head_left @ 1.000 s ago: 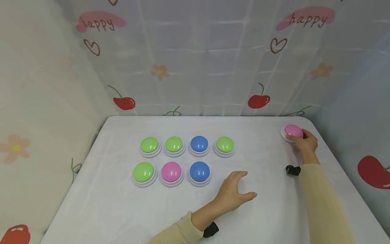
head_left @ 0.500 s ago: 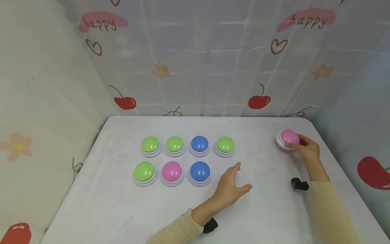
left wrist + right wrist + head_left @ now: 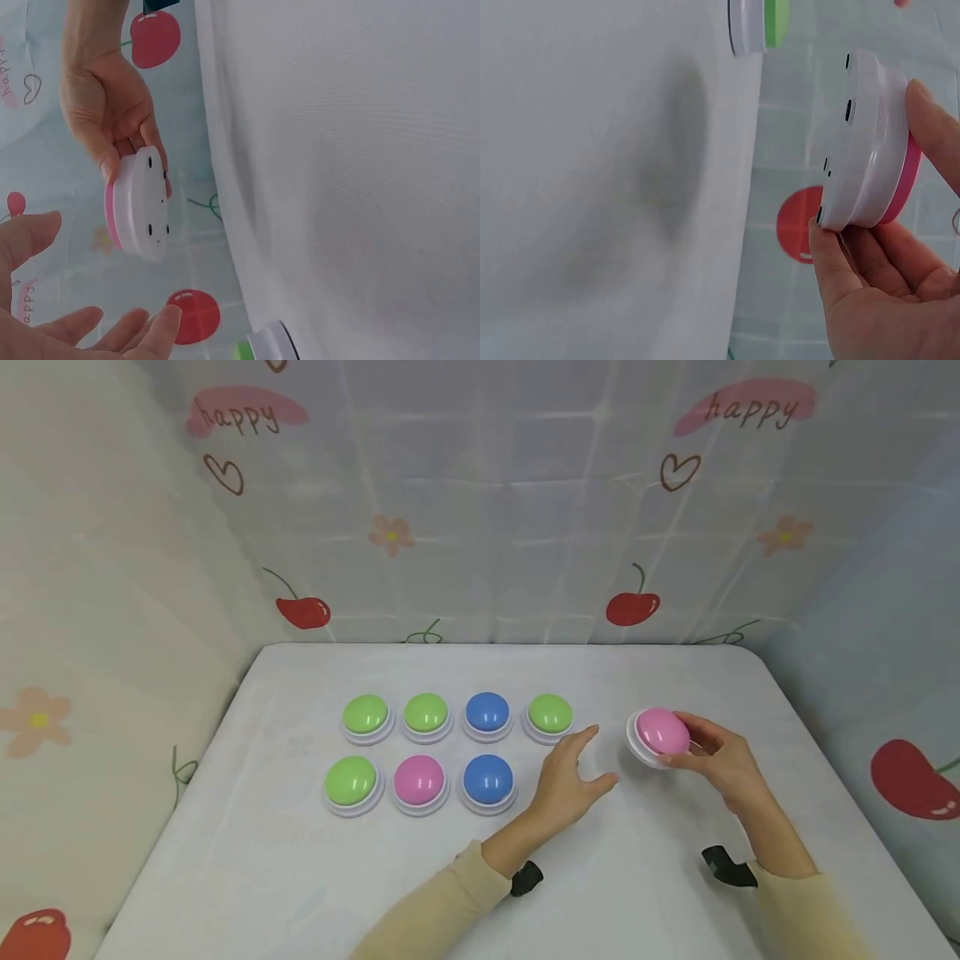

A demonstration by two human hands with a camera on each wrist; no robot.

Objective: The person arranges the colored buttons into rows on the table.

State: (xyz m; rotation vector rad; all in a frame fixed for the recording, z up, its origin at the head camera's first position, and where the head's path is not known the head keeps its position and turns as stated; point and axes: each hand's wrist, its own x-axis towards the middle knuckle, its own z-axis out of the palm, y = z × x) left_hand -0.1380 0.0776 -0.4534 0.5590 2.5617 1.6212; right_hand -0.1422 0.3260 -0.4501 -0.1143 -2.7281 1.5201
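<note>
My right hand (image 3: 720, 762) grips a pink push button (image 3: 663, 732) with a white base by its right side, thumb and fingers on its rim. In the right wrist view the lifted pink button (image 3: 874, 142) shows its underside with small dark holes, and its shadow falls on the table. My left hand (image 3: 562, 783) is spread, thumb apart from the fingers, holding nothing. It hovers between the held button and the front-row blue button (image 3: 488, 781). Just beyond its fingertips stands the back row's rightmost green button (image 3: 550, 715).
To the left stand a front-row pink button (image 3: 419, 782) and green button (image 3: 351, 782). Behind them, the back row has two green buttons (image 3: 366, 717) and a blue button (image 3: 487, 713). The white table (image 3: 300, 877) meets printed curtains (image 3: 495, 527) at the back and sides.
My right hand has carried the pink button from the far right corner leftward and nearer, raising it off the table. My left hand has moved slightly forward, still spread.
</note>
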